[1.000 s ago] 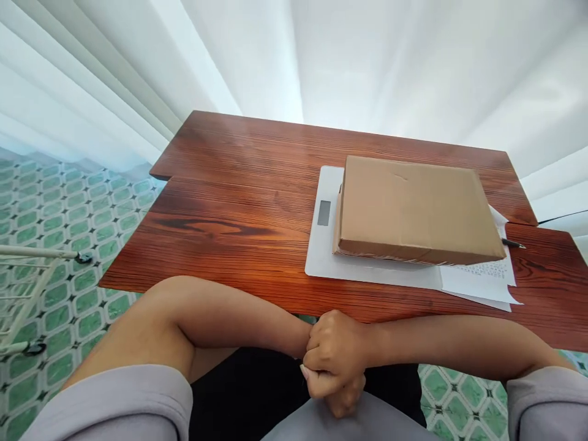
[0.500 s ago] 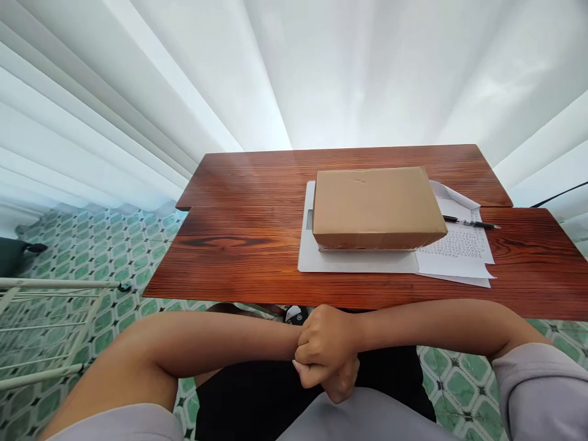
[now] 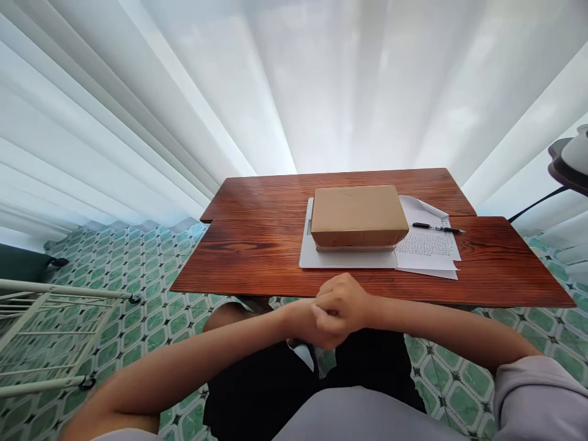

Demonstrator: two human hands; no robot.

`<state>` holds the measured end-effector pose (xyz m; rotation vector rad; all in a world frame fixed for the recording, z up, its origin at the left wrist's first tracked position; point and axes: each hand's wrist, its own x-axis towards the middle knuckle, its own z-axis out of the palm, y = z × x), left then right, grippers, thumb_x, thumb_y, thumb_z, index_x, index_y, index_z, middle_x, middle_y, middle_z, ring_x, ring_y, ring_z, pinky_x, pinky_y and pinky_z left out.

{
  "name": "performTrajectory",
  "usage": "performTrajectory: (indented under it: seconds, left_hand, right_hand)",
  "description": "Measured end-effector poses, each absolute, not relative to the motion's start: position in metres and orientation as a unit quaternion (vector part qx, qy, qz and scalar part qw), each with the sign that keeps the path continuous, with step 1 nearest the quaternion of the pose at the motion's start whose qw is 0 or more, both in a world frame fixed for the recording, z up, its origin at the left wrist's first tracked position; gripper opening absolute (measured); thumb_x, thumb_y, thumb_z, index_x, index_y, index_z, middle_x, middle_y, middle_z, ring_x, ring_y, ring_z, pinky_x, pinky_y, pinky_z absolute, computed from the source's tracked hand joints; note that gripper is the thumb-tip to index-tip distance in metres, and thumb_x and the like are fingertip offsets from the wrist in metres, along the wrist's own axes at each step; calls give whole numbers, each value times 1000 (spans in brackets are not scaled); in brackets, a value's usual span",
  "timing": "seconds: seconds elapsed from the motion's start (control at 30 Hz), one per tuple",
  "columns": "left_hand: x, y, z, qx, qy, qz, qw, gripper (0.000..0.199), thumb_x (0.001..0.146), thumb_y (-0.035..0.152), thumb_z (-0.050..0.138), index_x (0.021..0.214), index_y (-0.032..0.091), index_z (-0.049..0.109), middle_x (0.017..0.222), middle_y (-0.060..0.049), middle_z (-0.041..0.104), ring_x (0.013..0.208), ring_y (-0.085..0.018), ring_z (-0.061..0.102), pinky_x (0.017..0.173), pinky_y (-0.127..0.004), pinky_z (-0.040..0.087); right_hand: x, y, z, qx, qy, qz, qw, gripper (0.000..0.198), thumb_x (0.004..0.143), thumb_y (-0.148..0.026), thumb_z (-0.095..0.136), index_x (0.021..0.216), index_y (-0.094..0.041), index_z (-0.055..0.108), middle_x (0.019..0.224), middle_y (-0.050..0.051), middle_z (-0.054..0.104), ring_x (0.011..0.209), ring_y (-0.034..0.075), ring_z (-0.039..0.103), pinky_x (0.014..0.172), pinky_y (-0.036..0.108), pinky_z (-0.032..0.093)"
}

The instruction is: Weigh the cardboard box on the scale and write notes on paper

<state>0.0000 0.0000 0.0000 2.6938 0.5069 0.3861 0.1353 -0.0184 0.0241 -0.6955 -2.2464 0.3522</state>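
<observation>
Fingers (image 3: 342,300) clasped, seemingly short of box (image 3: 358,214)

1. The worktop (image 3: 257,257) is made of red-brown wood with dark lines in it.
2. It looks like two boards side by side, and the far one is shorter.
3. A flat white scale (image 3: 342,260) lies on the worktop.
4. White paper sheets (image 3: 427,250) with small writing lie just beside the scale, on its right.
5. A black pen (image 3: 437,228) rests across the paper's far edge.
</observation>
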Motion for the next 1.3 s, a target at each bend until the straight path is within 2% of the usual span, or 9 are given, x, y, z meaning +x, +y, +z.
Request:
performTrajectory:
  seconds: [0.13,0.17,0.3,0.4,0.5,0.7,0.8,0.97,1.3]
  left_hand:
    - [-9,29,43,984,54,152,80,21,91,23,53,70,24,58,66,-2,60,59,-16,50,51,-34,36]
    - [-10,35,54,980,32,195,-37,24,92,22,53,68,23,55,58,0,54,53,-15,46,48,-34,32]
    - [-6,55,79,890,76,390,-222,9,86,16,61,92,22,61,64,2,59,59,-15,53,54,-31,39]
    - [1,65,78,838,213,484,-134,33,88,13,58,120,20,59,79,-1,67,76,-18,61,73,-31,51]
    - [8,71,69,784,342,518,-11,44,94,22,52,137,20,49,106,-8,69,101,-20,64,87,-33,54]
    - [16,78,46,721,493,430,230,70,101,47,45,161,26,17,150,-13,49,138,-25,49,111,-43,44]
    - [18,80,40,702,532,371,295,71,102,54,40,162,22,20,152,-14,48,138,-29,50,114,-47,40]
    - [21,80,39,702,573,318,280,61,102,53,35,151,19,46,149,-12,52,141,-34,46,115,-50,38]
    - [26,77,39,703,571,328,269,60,103,51,31,152,21,45,149,-9,53,135,-34,52,108,-48,44]
  right_hand:
    - [173,-15,61,-312,-804,125,490,39,90,-17,44,55,-20,26,48,-5,32,48,8,27,52,26,24]
    - [182,-15,68,-332,-782,116,515,39,92,-17,43,57,-20,27,50,-5,32,49,8,29,52,26,24]
    - [215,-16,80,-461,-628,104,618,40,103,-29,35,63,-22,34,57,-3,34,53,11,34,54,28,27]
    - [238,-16,76,-557,-530,61,636,33,102,-36,35,74,-22,45,68,0,45,63,15,44,62,30,37]
    - [256,-16,63,-626,-479,18,615,23,99,-40,41,101,-23,57,101,6,62,97,22,59,90,39,48]
    - [266,-15,29,-667,-472,125,563,58,101,-52,39,152,-25,38,156,14,44,144,28,44,119,53,37]
    - [263,-13,22,-672,-462,198,543,68,101,-59,35,160,-25,29,161,13,40,149,28,39,123,52,33]
    - [257,-11,22,-691,-459,212,516,70,100,-66,31,156,-24,42,161,9,42,152,28,35,127,51,27]
    - [254,-7,18,-711,-466,148,505,65,102,-60,27,152,-23,47,150,11,55,145,30,45,122,53,33]
